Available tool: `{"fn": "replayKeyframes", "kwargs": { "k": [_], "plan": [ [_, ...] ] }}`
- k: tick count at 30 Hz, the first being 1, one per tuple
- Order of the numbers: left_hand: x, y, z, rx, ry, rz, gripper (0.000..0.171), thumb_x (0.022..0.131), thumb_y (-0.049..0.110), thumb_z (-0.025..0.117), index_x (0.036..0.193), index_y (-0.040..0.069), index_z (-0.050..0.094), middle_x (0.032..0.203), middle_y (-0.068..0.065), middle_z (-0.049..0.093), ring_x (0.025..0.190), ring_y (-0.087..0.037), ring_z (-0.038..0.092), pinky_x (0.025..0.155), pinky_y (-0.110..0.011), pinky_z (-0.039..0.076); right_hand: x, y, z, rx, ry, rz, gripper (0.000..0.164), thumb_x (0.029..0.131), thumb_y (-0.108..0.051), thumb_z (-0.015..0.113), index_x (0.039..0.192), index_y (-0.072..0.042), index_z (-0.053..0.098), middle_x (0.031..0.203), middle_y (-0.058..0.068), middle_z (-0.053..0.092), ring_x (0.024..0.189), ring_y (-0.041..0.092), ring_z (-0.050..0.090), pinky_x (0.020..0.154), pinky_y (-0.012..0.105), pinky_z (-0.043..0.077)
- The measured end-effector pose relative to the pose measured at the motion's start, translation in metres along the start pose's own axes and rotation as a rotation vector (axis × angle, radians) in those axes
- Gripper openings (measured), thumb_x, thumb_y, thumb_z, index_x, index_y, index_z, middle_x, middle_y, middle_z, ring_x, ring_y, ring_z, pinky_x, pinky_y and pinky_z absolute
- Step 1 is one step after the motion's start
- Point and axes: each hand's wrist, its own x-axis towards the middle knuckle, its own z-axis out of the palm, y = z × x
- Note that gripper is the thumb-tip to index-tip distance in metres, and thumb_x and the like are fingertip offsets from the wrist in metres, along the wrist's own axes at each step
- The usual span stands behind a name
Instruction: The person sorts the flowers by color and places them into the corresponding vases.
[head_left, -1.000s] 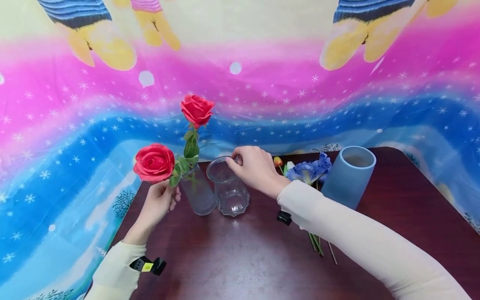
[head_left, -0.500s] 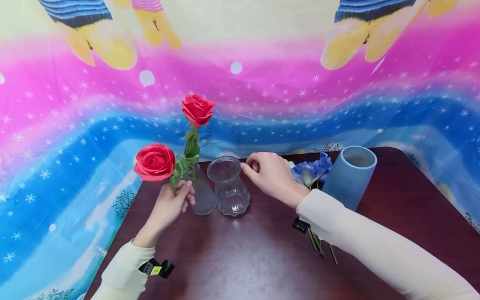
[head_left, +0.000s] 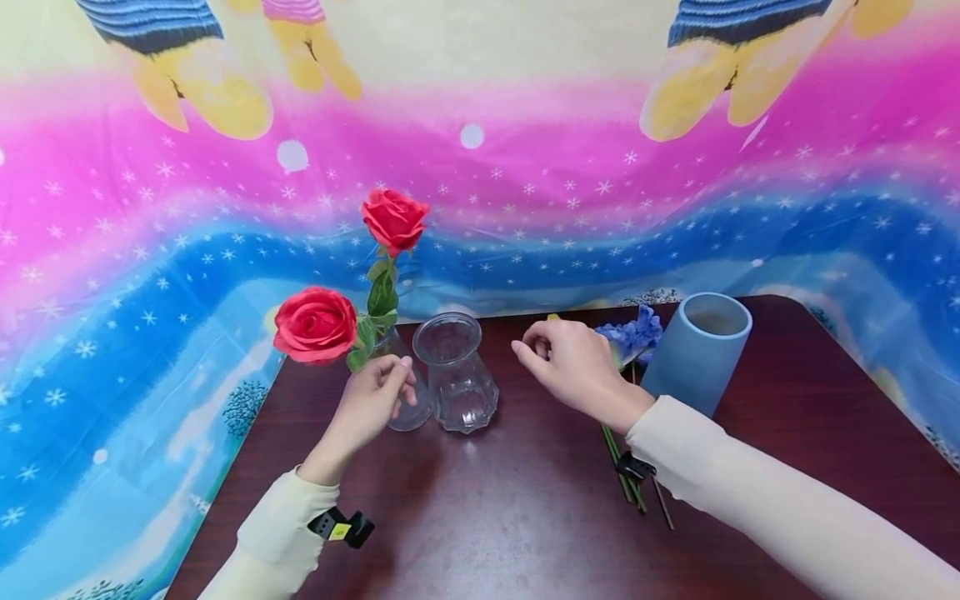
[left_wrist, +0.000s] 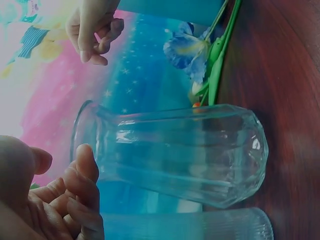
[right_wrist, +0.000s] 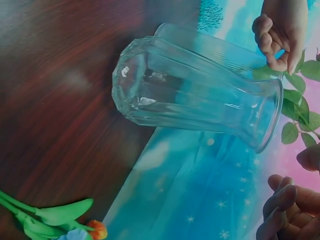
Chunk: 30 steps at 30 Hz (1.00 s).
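Observation:
My left hand [head_left: 371, 398] hovers in front of a clear cylindrical vase [head_left: 411, 414], its fingers loosely bent around nothing. That vase holds a tall red rose [head_left: 394, 223] and a second red rose [head_left: 315, 325] leaning left; the hand hides part of the glass. Just right of it stands a clear faceted vase with a flared rim [head_left: 465, 396], its inside showing no flowers. My right hand [head_left: 576, 367] is in the air to the right of this vase, thumb and fingers loosely curled with nothing between them. In the right wrist view the faceted vase [right_wrist: 195, 95] is apart from the fingers.
Behind the right forearm lie blue flowers [head_left: 637, 333] with green stems [head_left: 626, 475] pointing toward the front, and an orange tulip bud [right_wrist: 97, 230]. A tall blue vase [head_left: 697, 358] stands right of them on the dark wooden table [head_left: 480, 517]. A printed cloth [head_left: 525, 192] hangs behind.
My right hand has left the rim of the faceted vase and moved right and toward me. The left hand has come away from the leaning rose, drifting right. The vases stay put.

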Motion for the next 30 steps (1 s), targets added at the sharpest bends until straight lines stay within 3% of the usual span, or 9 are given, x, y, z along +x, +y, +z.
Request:
{"fn": "replayKeyframes", "kwargs": {
  "k": [9,15,25,30],
  "plan": [
    [0.009,0.005,0.011,-0.022,0.003,0.038,0.038,0.108,0.029,0.047,0.087,0.001,0.063,0.065,-0.005,0.063,0.048,-0.016,0.048,0.048,-0.027,0.041,-0.010,0.018,-0.005,-0.006,-0.032,0.046,0.027,0.099,-0.040,0.063,0.101,-0.015,0.074,0.071,-0.003,0.060,0.053,0.014,0.046,0.045,0.033,0.033],
    [0.015,0.007,0.013,-0.029,0.007,0.045,0.041,0.108,0.030,0.046,0.082,0.003,0.062,0.062,-0.005,0.060,0.047,-0.017,0.047,0.046,-0.028,0.042,-0.016,0.034,-0.005,-0.039,-0.043,0.065,0.027,0.098,-0.039,0.064,0.099,-0.014,0.074,0.065,-0.004,0.056,0.050,0.014,0.042,0.044,0.030,0.029],
    [0.022,0.007,0.017,-0.068,0.058,-0.006,0.046,0.108,0.032,0.047,0.072,0.005,0.056,0.053,-0.001,0.055,0.041,-0.012,0.046,0.044,-0.025,0.041,-0.025,0.055,-0.002,0.016,-0.108,0.077,0.021,0.098,-0.031,0.064,0.094,-0.013,0.074,0.057,-0.003,0.048,0.049,0.013,0.040,0.046,0.029,0.032],
    [0.023,0.007,0.018,-0.075,0.068,-0.024,0.048,0.107,0.032,0.049,0.067,0.006,0.055,0.049,0.000,0.052,0.039,-0.013,0.045,0.043,-0.024,0.039,-0.032,0.069,0.003,-0.001,-0.142,0.097,0.026,0.099,-0.033,0.063,0.080,-0.016,0.068,0.055,-0.005,0.041,0.048,0.012,0.038,0.046,0.028,0.030]
  ]
}}
